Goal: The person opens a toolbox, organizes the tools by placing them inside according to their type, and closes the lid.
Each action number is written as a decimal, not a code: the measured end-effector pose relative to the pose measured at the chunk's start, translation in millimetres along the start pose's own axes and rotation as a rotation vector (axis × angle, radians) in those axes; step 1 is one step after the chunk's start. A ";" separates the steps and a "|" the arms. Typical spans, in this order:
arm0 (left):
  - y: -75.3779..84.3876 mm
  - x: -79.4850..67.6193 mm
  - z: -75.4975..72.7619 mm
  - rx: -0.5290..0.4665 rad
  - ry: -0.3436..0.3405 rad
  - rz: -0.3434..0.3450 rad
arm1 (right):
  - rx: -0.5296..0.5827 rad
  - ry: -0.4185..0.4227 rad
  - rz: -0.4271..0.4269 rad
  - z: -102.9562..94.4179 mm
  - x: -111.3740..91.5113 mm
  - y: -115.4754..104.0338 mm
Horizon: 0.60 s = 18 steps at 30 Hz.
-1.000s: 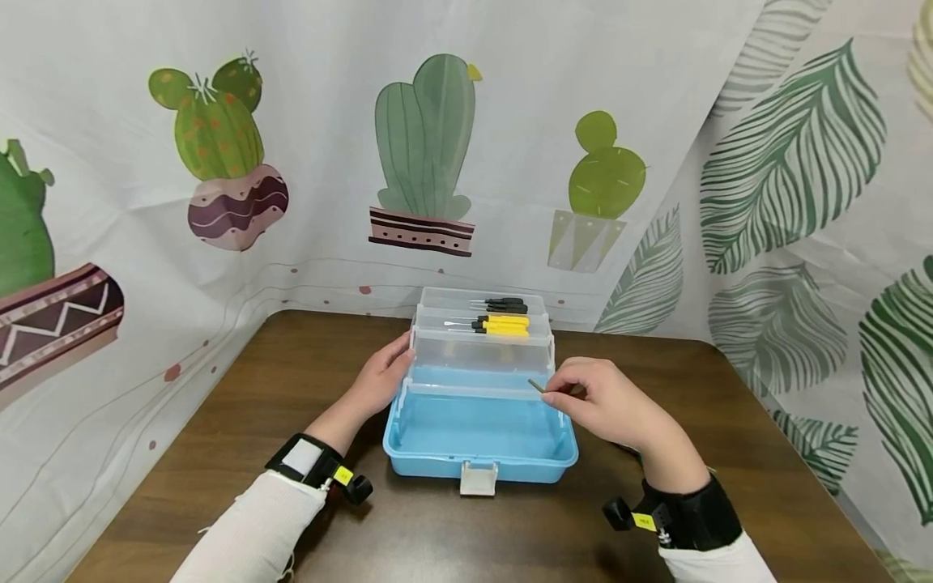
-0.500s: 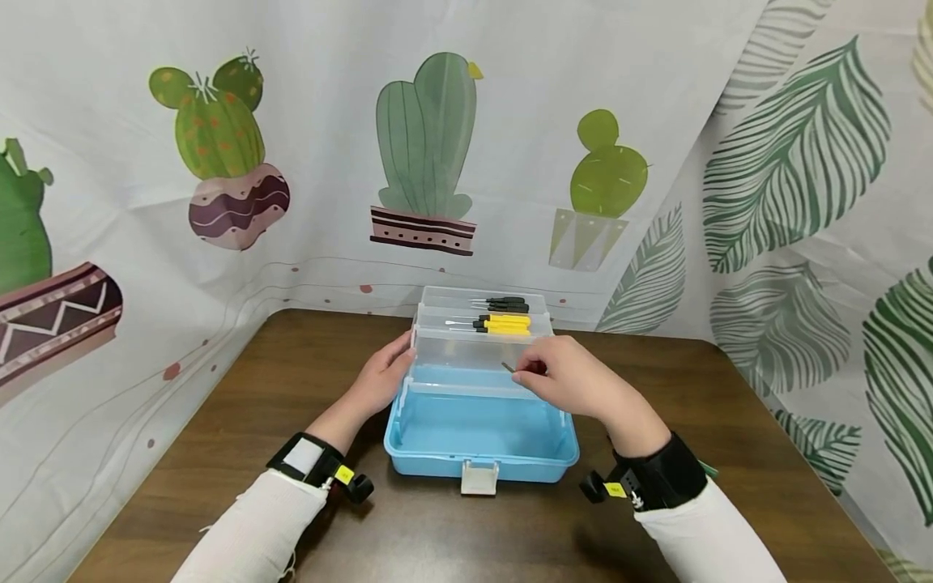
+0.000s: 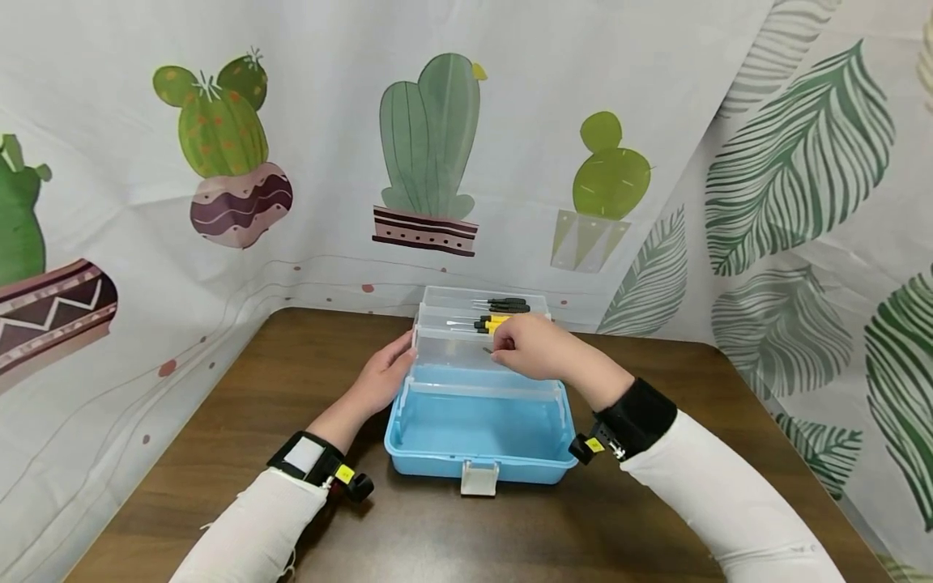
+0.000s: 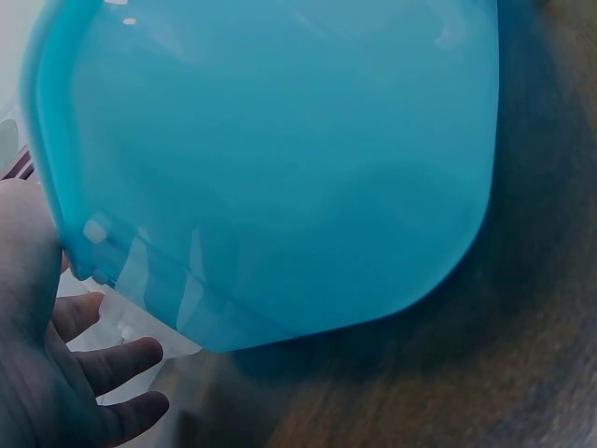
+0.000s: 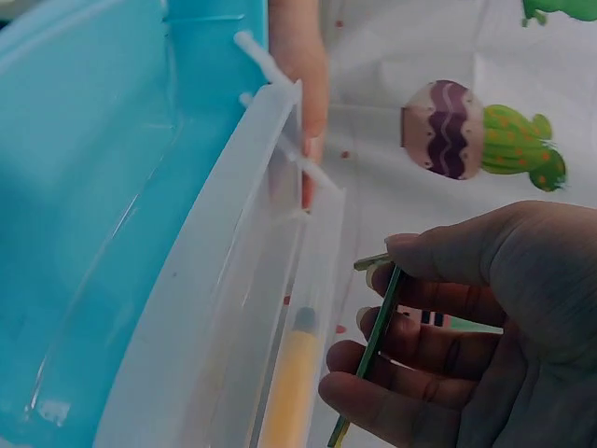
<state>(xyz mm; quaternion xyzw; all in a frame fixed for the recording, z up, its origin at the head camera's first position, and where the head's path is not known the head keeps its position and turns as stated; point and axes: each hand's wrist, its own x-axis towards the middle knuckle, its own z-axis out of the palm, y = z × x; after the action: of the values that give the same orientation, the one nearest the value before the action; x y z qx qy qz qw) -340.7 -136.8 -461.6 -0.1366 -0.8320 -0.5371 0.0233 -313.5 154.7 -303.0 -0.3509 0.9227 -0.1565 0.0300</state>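
Observation:
An open light-blue toolbox [image 3: 408, 467] with raised clear trays [image 3: 452, 351] sits on the table. My left hand [image 3: 381, 376] rests on the left side of the trays, its fingers fairly straight and spread in the left wrist view. Between thumb and fingers my right hand [image 3: 538, 346] pinches a thin L-shaped hex key [image 5: 370, 357], held over the front clear tray. Behind that hand lie yellow-handled screwdrivers [image 3: 496, 319] in the middle tray, partly hidden by it. Black-handled screwdrivers [image 3: 510, 304] lie in the rearmost tray.
The toolbox's white latch [image 3: 479, 479] hangs down at the front. A brown wooden table [image 3: 321, 518] carries everything. A cloth backdrop [image 3: 328, 162] printed with cacti and leaves hangs right behind the table's far edge.
My right hand has moved left and away from me with the hex key, from the toolbox's right side to over the clear trays. My left hand has stayed in place.

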 end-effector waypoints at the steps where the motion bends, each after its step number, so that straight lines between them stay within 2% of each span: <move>1: -0.4 0.1 -0.3 0.001 0.000 0.000 | -0.011 -0.013 0.001 0.4 2.6 -0.2; 7: -0.3 -0.1 -1.2 0.013 -0.002 0.016 | -0.089 -0.087 0.001 11.4 18.0 -3.9; 12: 0.8 -0.5 -0.6 0.010 -0.002 0.005 | -0.140 -0.141 0.052 28.4 28.0 -6.5; 18: 1.9 -1.2 0.3 0.018 0.003 -0.007 | -0.162 -0.132 0.066 42.6 35.7 -5.0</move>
<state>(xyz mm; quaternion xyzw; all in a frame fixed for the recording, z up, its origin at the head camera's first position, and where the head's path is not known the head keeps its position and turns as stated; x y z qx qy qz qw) -339.0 -136.1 -460.3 -0.1329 -0.8372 -0.5299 0.0237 -330.1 116.3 -339.9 -0.3312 0.9394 -0.0569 0.0674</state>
